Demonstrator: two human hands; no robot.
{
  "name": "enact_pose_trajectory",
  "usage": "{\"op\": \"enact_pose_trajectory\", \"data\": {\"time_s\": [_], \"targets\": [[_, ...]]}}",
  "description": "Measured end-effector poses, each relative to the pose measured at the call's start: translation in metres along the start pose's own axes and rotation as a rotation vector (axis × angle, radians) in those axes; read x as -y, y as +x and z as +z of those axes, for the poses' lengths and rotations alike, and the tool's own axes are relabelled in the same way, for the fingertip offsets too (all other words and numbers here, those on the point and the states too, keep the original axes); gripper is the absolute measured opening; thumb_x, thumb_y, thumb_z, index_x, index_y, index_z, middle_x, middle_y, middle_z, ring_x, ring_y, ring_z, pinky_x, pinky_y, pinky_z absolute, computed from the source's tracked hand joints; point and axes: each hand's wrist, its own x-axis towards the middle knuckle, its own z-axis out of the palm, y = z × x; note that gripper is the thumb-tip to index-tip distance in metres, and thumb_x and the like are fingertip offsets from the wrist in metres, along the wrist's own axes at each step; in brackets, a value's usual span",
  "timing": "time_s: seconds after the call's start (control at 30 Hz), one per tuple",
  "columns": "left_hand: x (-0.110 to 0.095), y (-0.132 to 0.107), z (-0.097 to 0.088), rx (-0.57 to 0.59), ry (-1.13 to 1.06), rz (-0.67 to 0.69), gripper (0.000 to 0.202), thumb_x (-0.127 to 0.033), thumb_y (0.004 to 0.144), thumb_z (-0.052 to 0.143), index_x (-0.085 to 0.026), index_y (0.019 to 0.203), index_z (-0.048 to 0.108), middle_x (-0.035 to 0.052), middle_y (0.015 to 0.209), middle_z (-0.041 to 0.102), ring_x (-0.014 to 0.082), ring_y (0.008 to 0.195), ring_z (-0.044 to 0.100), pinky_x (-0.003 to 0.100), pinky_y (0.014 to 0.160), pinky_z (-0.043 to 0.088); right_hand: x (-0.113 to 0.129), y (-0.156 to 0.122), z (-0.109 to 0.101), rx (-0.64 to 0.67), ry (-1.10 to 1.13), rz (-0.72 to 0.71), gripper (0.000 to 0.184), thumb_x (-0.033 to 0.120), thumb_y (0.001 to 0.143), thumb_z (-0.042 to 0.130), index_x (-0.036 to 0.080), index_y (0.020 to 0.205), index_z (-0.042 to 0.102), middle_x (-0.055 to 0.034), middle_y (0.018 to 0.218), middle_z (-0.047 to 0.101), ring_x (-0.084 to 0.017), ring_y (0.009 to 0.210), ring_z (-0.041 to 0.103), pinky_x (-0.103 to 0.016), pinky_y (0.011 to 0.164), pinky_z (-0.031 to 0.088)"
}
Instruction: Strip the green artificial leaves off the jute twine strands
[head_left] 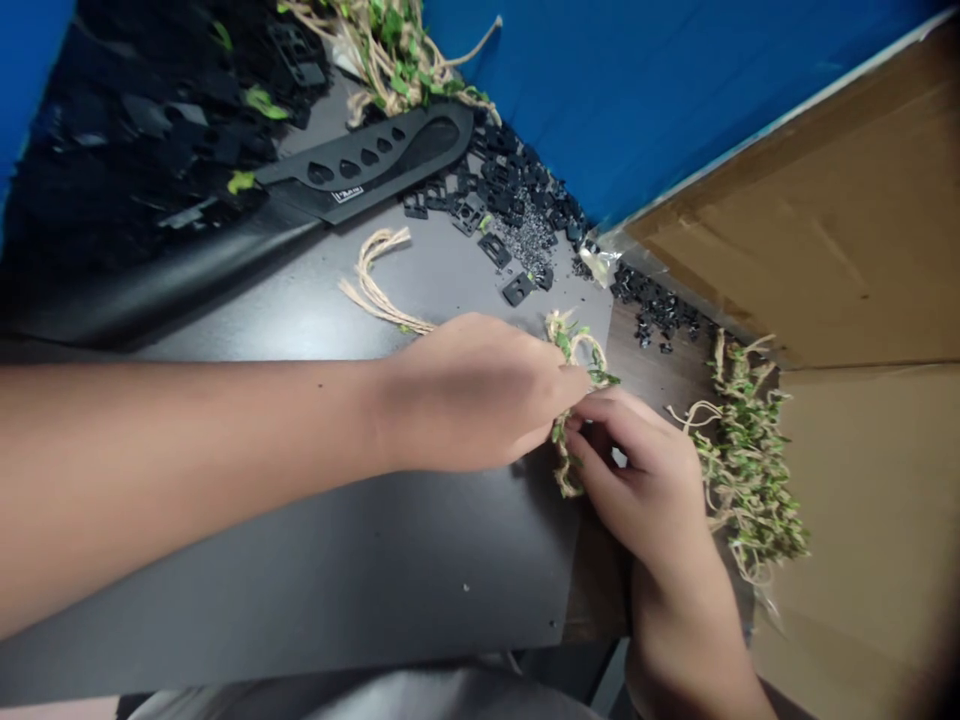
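Soft, even indoor light, with a dull sheen on the grey mat (pixel 300 570) and a faint shadow under the left hand (pixel 472 395). The wide lens bends the cardboard sheet (pixel 862 220) near the edges, the bottom-right corner darkens, and fine detail looks slightly soft.

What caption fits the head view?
Left hand and right hand pinch leafy twine over a grey sheet.
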Motion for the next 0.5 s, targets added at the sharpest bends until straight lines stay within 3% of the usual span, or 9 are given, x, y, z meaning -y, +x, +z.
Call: {"op": "enact_pose_trajectory", "data": {"time_s": [0.37,0.5], "targets": [[-0.0012,-0.0002,0.0003,-0.009,0.002,-0.032,0.01,-0.021,0.091,0.056,-0.018,0.089,0.065,0.0046,0.082,0.07,0.02,0.066,0.063,0.03,0.051,0.027,0.0066,-0.0037,-0.0051,0.127,0.078,0.02,0.02,0.011,0.087,0.056,0.021,0.074,0.045,0.0033,0.069,0.045,-0.011,0.063,0.042,-0.026,0.059,0.034],[-0.0011,0.0006,-0.0002,0.009,0.0,-0.037,0.011,-0.024,0.091,0.057,-0.018,0.09,0.066,0.0052,0.083,0.071,0.0202,0.068,0.064,0.03,0.051,0.027,0.0051,-0.003,-0.0034,0.087,0.02,0.015,0.014,0.014,0.091,0.06,0.02,0.08,0.055,0.0032,0.07,0.053,-0.01,0.064,0.049,-0.024,0.06,0.038]]}}
